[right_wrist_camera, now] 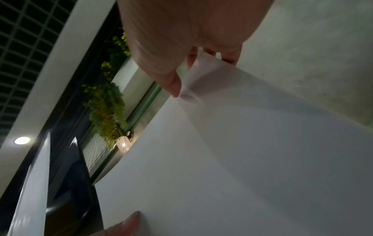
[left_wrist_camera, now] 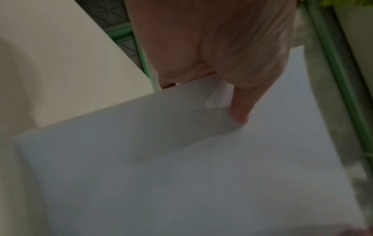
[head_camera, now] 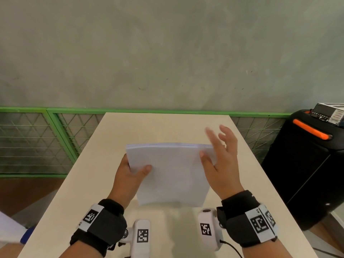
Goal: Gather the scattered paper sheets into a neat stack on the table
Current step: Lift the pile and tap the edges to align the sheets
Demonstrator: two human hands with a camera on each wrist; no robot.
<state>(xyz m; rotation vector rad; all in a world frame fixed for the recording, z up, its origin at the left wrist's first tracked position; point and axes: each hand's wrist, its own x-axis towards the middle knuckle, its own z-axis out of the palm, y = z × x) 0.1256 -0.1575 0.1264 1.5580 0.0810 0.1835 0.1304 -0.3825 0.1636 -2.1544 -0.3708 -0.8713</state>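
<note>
The left hand [head_camera: 128, 174] pinches the left edge of a stack of white paper sheets [head_camera: 171, 174], thumb on top. The right hand [head_camera: 221, 161], fingers spread, touches its right edge above the beige rectangular table [head_camera: 93, 183].

Looks like an indoor workspace/office corner, not a home.
Plain beige table [head_camera: 89, 183] against a bare grey concrete wall [head_camera: 167, 53]; green mesh railing [head_camera: 55, 131] on the far side, black unit with an orange handle [head_camera: 312, 129] at right, grid ceiling [right_wrist_camera: 18, 47].
</note>
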